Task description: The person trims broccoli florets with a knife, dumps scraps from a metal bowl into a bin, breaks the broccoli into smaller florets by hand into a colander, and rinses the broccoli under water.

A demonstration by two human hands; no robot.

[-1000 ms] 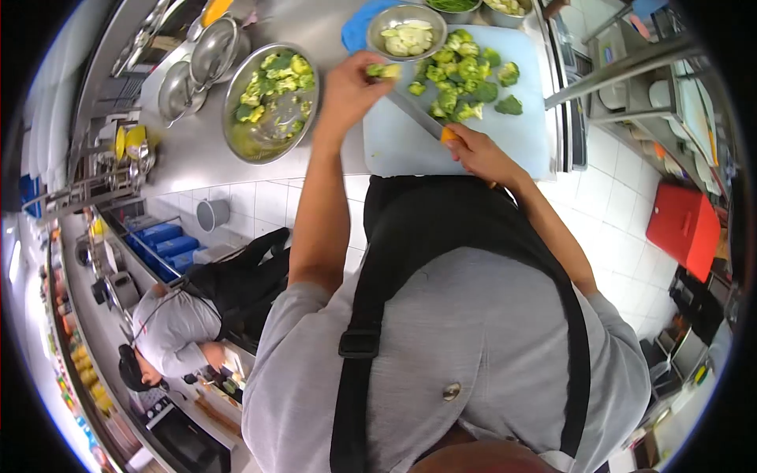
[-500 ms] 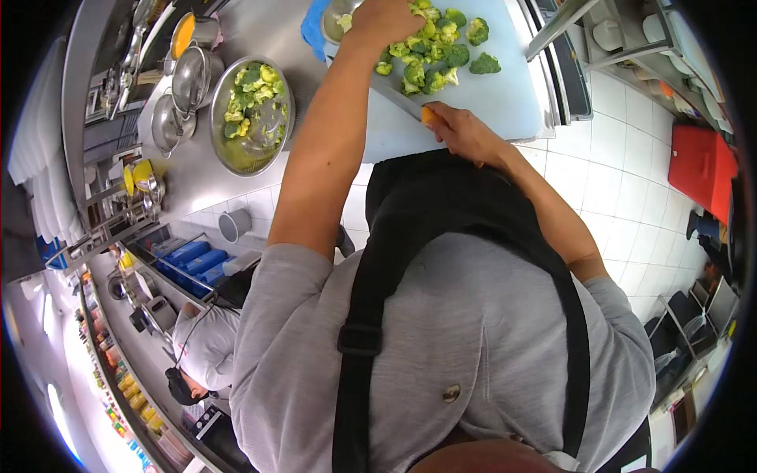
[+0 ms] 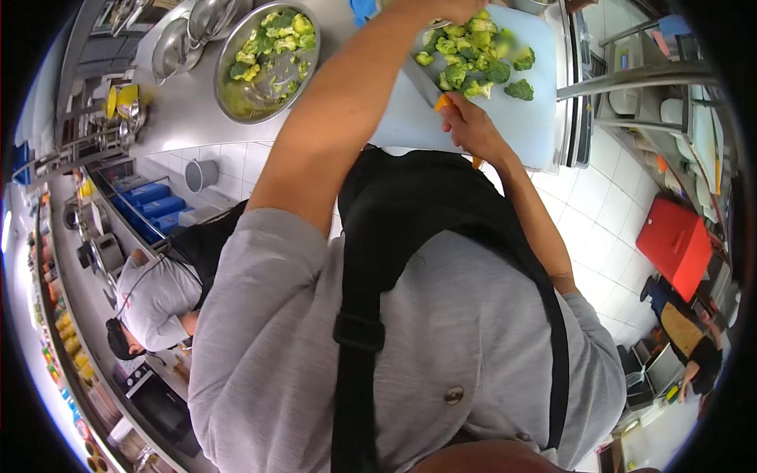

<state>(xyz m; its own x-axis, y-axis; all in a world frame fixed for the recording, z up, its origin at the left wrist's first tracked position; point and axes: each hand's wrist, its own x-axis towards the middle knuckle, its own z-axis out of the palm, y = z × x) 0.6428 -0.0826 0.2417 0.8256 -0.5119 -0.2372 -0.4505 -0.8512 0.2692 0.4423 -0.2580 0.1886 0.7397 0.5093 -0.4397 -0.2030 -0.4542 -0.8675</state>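
Observation:
My right hand (image 3: 469, 128) is closed around the orange handle of a knife (image 3: 422, 83). Its blade points up and left over a pale cutting board (image 3: 520, 130), beside a heap of broccoli florets (image 3: 473, 59). My left hand (image 3: 461, 9) reaches to the far side of that heap at the top edge of the view, its fingers mostly cut off. Whether they grip a floret cannot be made out. Left of my left forearm, a steel bowl (image 3: 236, 109) holds cut broccoli.
Steel strainers (image 3: 175, 51) stand beyond the bowl, and a blue cloth (image 3: 363, 11) lies near the board. A metal rail (image 3: 631, 77) and shelving are at the right. One co-worker (image 3: 158, 296) is at the lower left, another person (image 3: 694, 339) at far right. A red box (image 3: 674, 244) is on the right.
The view has shifted, so the board and bowl appear further right. My left hand has moved toward the far side of the heap. The knife stays in my right hand.

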